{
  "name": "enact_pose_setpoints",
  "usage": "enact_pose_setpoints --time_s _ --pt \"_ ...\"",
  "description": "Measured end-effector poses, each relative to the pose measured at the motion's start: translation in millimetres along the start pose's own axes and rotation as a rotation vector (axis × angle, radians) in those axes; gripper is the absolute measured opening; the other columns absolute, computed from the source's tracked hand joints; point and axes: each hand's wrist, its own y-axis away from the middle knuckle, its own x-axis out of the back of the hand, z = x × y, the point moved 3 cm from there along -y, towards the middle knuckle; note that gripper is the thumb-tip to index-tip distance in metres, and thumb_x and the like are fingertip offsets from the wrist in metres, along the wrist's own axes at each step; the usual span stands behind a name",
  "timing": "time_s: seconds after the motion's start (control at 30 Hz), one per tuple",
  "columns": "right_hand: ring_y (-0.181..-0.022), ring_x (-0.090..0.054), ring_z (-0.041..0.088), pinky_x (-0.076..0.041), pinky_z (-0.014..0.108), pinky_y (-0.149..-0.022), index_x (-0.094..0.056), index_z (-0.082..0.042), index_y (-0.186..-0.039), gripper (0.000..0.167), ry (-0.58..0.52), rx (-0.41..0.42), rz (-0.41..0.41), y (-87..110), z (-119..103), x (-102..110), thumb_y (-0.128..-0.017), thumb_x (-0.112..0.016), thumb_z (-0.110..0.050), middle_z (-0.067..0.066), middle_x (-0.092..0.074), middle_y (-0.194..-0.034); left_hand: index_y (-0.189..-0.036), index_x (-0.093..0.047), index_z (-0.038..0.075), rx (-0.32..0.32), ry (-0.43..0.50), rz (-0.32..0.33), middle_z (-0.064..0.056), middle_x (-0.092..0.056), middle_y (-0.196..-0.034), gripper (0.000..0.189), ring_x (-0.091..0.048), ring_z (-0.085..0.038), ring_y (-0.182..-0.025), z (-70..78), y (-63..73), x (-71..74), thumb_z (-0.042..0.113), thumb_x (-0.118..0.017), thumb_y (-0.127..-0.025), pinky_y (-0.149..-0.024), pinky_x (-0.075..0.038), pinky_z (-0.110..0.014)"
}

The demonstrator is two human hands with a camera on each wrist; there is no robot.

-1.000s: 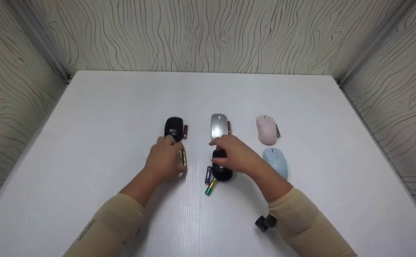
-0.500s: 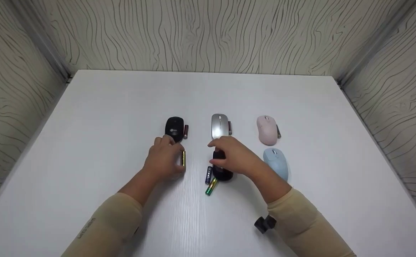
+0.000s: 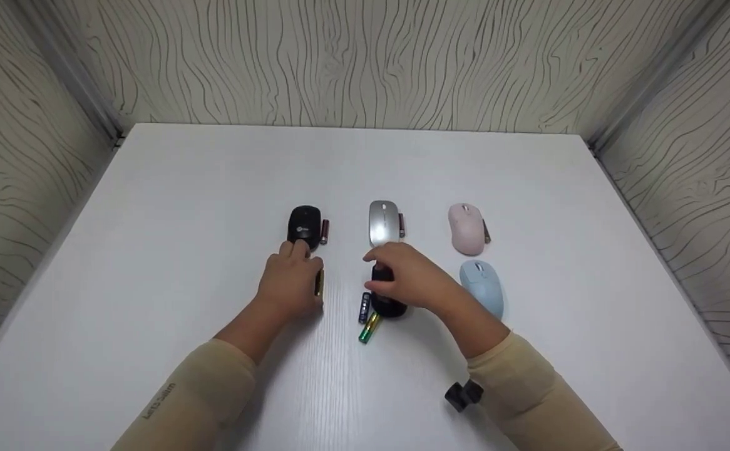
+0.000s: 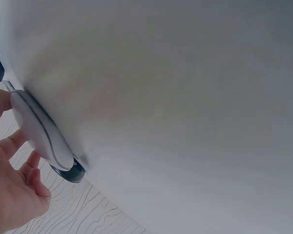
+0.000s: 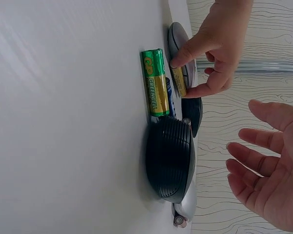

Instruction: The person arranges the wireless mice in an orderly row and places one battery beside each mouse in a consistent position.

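My left hand [image 3: 290, 282] pinches a gold battery [image 5: 179, 82] lengthwise between thumb and index finger, close over the table. Beside that battery lies a pale mouse [image 4: 41, 129], mostly hidden under the hand in the head view. My right hand [image 5: 273, 170] hovers with loosely bent, spread fingers and holds nothing. Below it sits a black mouse [image 5: 168, 158], partly covered by the hand from above. A green-and-gold battery [image 5: 155, 83] and a dark blue battery [image 3: 364, 307] lie just left of this black mouse.
Another black mouse [image 3: 304, 224], a silver mouse [image 3: 384, 222] and a pink mouse [image 3: 466, 228] form the back row. Each has a battery at its right side, such as the dark red battery [image 3: 325, 231]. A light blue mouse [image 3: 483, 288] lies near my right forearm.
My left thumb and fingers have shifted slightly at the gold battery, covering more of it in the head view. The right hand stays nearly still over the black mouse.
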Motion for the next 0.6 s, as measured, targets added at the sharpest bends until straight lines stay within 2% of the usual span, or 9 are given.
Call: enact_pose_setpoints --time_s 0.17,0.4,0.6 --pt "-0.115 -0.048 0.018 -0.036 0.036 -0.1 -0.057 -0.012 -0.119 0.042 0.008 0.009 0.002 0.7 -0.5 -0.7 -0.083 -0.065 -0.032 0.003 -0.056 -0.119 -0.106 -0.061 0.011 -0.013 -0.019 -0.006 -0.01 -0.044 -0.115 0.047 -0.038 -0.025 -0.102 0.8 0.3 0.2 0.036 -0.073 -0.068 -0.079 -0.039 -0.038" --pt "-0.103 -0.051 0.02 -0.039 0.038 -0.096 -0.058 -0.007 -0.118 0.041 0.002 0.066 0.001 1.5 -1.3 0.0 -0.083 -0.066 -0.028 0.008 -0.059 -0.109 -0.106 -0.061 0.012 -0.005 0.004 -0.006 -0.009 -0.045 -0.116 0.045 -0.036 -0.026 -0.103 1.8 1.3 1.3 0.035 -0.07 -0.069 -0.08 -0.037 -0.038" --pt "-0.102 -0.051 0.02 -0.039 0.038 -0.095 -0.058 -0.006 -0.117 0.041 -0.005 0.088 0.001 0.9 -1.3 -0.3 -0.083 -0.066 -0.028 0.009 -0.06 -0.108 -0.107 -0.061 0.014 -0.007 0.005 -0.005 -0.008 -0.045 -0.118 0.042 -0.037 -0.026 -0.104 1.7 1.6 1.6 0.03 -0.069 -0.069 -0.082 -0.038 -0.039"
